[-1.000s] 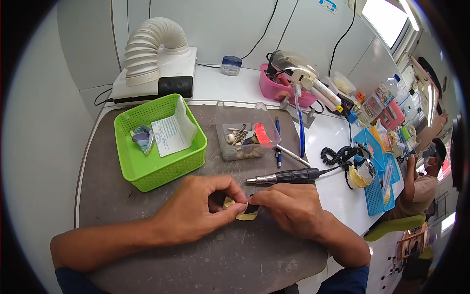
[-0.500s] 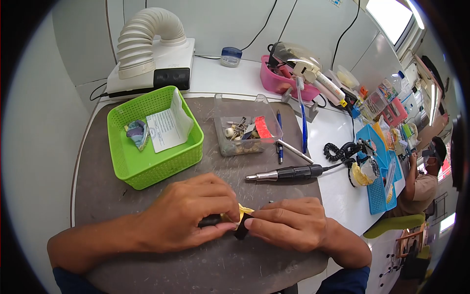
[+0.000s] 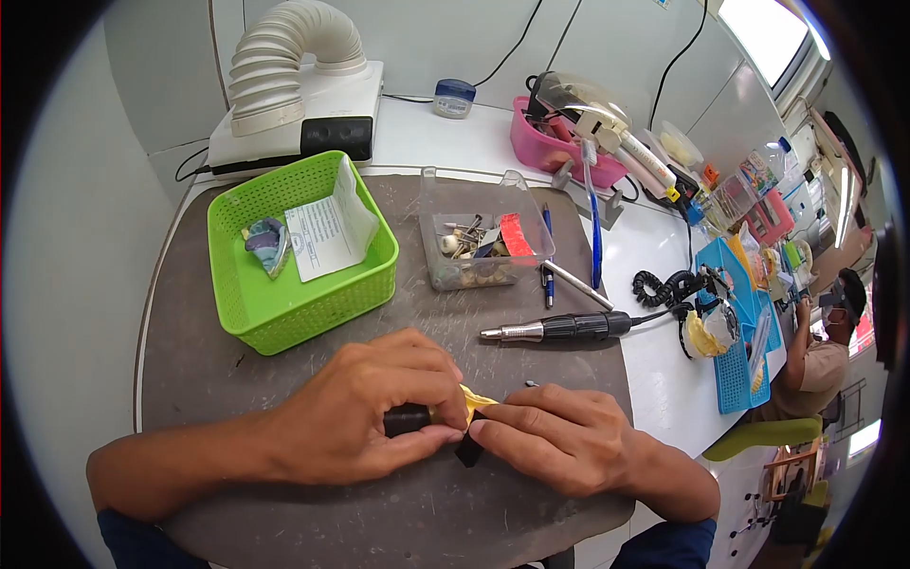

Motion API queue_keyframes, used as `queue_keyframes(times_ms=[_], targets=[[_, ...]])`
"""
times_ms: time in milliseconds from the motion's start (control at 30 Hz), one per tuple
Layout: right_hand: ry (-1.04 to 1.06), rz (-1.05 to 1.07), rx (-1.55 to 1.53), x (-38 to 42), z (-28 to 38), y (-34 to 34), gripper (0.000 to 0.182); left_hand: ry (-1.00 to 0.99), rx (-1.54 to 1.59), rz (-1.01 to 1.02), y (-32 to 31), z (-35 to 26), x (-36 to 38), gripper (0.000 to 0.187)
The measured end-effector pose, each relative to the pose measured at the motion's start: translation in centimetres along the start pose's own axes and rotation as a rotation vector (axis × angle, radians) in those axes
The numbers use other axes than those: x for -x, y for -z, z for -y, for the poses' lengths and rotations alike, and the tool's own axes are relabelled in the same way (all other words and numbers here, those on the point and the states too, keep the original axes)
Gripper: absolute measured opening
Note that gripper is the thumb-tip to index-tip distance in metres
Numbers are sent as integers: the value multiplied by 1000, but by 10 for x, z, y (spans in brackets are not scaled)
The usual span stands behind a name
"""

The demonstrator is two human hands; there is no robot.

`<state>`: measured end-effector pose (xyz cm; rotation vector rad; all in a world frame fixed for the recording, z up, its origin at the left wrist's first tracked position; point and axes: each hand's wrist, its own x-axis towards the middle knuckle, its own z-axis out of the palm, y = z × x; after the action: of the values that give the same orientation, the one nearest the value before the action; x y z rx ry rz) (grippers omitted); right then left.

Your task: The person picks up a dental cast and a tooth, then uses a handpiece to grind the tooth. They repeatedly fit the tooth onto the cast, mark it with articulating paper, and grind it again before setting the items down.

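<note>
Low over the brown mat, both hands meet around a small yellow piece [image 3: 477, 402] that looks like a dental plaster model; most of it is hidden by fingers. My left hand [image 3: 393, 408] is closed around a black cylindrical handle [image 3: 407, 419], its fingertips against the yellow piece. What the handle's far end does cannot be seen. My right hand [image 3: 555, 438] is closed, its thumb pressing a flat black strip [image 3: 467, 451] beside the yellow piece. The strip's lower end sticks out below the thumb.
Ahead stand a green basket [image 3: 313, 318] with a card and a clear box [image 3: 488, 275] of small burs. A handpiece [image 3: 559, 328], a blue pen [image 3: 548, 256] and a metal rod [image 3: 578, 284] lie right. A white extractor [image 3: 284, 123] stands behind; a person [image 3: 815, 346] sits far right.
The view has shifted slightly, so the bench items sit a little differently. My hands keep their holds, and the black strip's lower end is now tilted more and shows more.
</note>
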<state>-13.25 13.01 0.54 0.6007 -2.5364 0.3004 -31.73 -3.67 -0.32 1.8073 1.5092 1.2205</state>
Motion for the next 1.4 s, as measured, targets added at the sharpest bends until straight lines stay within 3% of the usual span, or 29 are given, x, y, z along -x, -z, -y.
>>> queue_keyframes(times_ms=[433,1167,1400], targets=[[46,8,130,2,4,-1,34,56,26,6,-1,-2,0,12],[35,-58,54,1,1,0,27,51,49,36,1,0,-1,14],[-98,-147,51,6,-5,19,22,9,-20,24,3,-1,1,16]])
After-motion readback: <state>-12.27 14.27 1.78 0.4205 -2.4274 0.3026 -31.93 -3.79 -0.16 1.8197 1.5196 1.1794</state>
